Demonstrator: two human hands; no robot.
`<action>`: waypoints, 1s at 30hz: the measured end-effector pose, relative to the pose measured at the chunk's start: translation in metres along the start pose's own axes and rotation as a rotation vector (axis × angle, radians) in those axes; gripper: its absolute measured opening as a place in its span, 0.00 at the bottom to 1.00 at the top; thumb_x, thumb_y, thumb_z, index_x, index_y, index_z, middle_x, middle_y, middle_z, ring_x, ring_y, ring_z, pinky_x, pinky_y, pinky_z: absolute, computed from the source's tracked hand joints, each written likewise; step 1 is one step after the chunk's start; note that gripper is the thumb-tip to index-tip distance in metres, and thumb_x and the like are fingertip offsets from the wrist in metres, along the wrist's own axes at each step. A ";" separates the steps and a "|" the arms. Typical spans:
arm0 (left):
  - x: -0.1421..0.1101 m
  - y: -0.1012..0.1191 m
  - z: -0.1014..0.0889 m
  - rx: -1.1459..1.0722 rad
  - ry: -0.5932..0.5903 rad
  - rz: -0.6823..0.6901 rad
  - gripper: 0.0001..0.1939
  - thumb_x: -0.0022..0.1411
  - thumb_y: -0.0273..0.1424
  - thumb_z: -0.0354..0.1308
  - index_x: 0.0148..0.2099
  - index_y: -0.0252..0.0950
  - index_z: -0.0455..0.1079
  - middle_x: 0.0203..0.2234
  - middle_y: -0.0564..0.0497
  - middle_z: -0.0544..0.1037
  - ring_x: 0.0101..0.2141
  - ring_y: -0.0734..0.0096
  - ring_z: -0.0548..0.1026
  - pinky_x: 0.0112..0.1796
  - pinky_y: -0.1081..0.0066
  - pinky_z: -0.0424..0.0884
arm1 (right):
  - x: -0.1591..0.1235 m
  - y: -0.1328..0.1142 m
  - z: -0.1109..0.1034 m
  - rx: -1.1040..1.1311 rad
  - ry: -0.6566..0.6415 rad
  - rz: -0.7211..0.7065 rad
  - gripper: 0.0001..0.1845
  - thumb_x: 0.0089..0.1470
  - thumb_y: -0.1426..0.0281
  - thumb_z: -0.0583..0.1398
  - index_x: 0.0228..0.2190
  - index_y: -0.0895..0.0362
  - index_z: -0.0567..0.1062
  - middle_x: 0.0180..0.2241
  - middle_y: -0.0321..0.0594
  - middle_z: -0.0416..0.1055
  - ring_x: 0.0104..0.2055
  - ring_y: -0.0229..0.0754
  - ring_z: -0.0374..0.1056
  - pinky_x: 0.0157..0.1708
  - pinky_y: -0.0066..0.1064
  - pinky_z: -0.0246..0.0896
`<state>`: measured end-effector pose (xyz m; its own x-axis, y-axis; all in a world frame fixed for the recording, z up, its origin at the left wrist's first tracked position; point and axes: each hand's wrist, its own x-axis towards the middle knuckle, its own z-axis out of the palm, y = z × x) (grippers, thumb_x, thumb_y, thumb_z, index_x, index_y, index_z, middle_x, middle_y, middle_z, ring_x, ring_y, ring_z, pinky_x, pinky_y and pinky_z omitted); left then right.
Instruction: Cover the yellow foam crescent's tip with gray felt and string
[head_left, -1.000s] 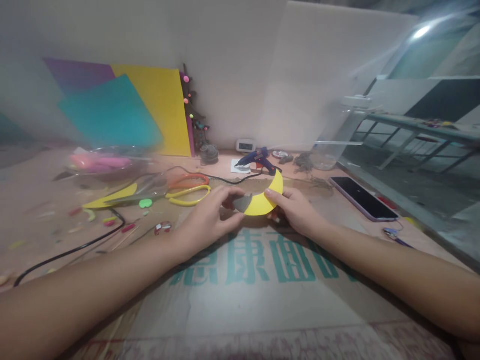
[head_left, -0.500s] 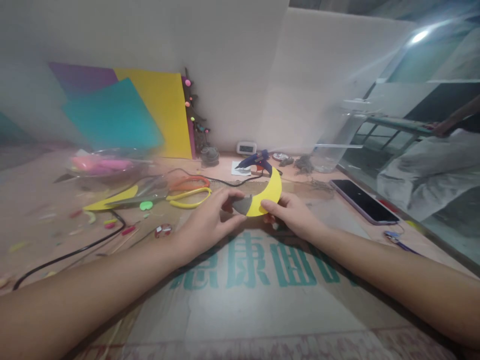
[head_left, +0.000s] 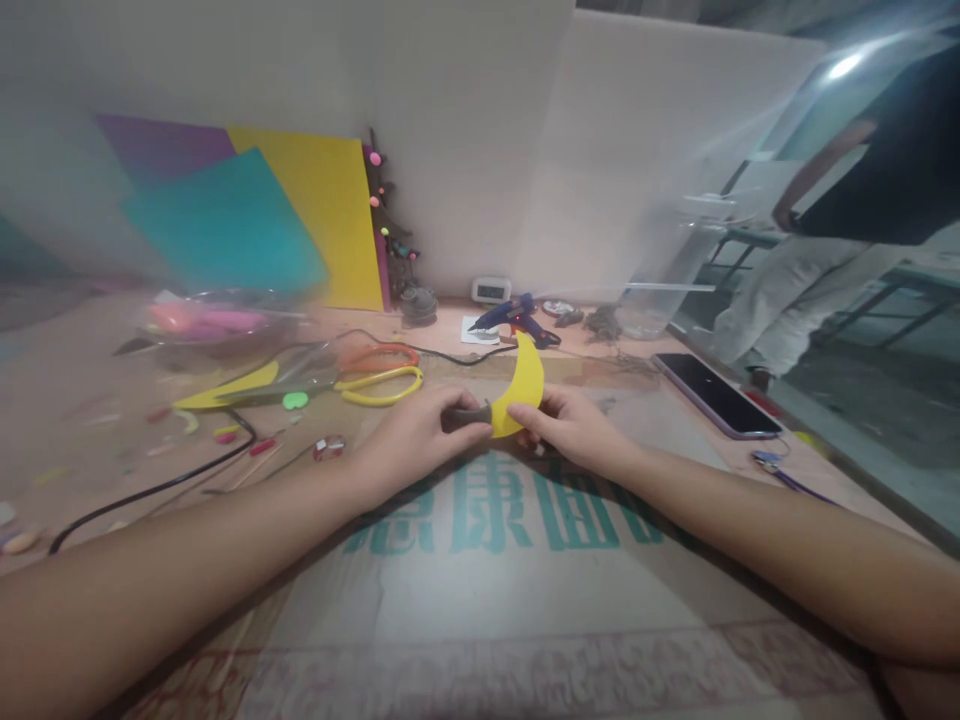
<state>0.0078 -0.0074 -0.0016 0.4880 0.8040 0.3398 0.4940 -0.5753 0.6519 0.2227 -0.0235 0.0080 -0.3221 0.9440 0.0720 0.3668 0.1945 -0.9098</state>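
**Yellow crescent (head_left: 528,378) held in two hands at the centre of the frame**

The fingers of the left hand (head_left: 420,430) curl round a dark grey piece (head_left: 472,414), closed to a narrow gap with the piece between them and the thumb. This piece meets the crescent's lower left end; whether the two are joined, I cannot tell. The fingers of the right hand (head_left: 577,428) pinch the crescent firmly, thumb flat on its near face and the others behind. It is held tilted above the bench (head_left: 480,605), its free tip pointing up.

Just above that tip lies a blue glue gun (head_left: 506,315), its nozzle over a white card (head_left: 478,332); a small digital clock (head_left: 491,290) stands behind. Left of centre are scissors (head_left: 346,385) with orange and yellow handles, blades pointing left, beside a green heart-shaped piece (head_left: 295,400).

At the right of the frame lies a phone (head_left: 716,396), dark screen up. Purple, teal and yellow sheets (head_left: 311,215) lean in the upper left, and a person (head_left: 885,165) in a dark top and pale trousers stands upper right.
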 end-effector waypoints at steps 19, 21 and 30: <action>0.003 0.004 -0.002 -0.014 -0.127 0.011 0.15 0.65 0.37 0.52 0.33 0.35 0.75 0.30 0.52 0.78 0.32 0.70 0.73 0.33 0.72 0.64 | 0.001 0.001 0.000 -0.229 -0.097 -0.135 0.16 0.55 0.61 0.58 0.23 0.59 0.74 0.23 0.39 0.75 0.26 0.38 0.69 0.28 0.27 0.61; 0.003 0.004 -0.002 -0.026 -0.126 0.025 0.14 0.66 0.36 0.51 0.37 0.35 0.76 0.33 0.51 0.79 0.35 0.69 0.74 0.36 0.72 0.65 | 0.001 0.000 0.000 -0.219 -0.099 -0.125 0.16 0.55 0.61 0.57 0.23 0.59 0.74 0.23 0.39 0.74 0.25 0.37 0.68 0.27 0.26 0.60; 0.004 0.003 -0.002 -0.036 -0.067 -0.061 0.11 0.62 0.37 0.56 0.36 0.35 0.73 0.31 0.51 0.77 0.34 0.67 0.73 0.34 0.71 0.64 | 0.001 -0.001 -0.001 -0.194 -0.048 -0.068 0.19 0.56 0.59 0.57 0.20 0.59 0.71 0.19 0.35 0.67 0.20 0.33 0.60 0.21 0.24 0.53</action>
<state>0.0092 -0.0056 0.0028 0.5051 0.8251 0.2532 0.4990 -0.5186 0.6943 0.2229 -0.0226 0.0094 -0.3910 0.9142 0.1067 0.5024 0.3092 -0.8074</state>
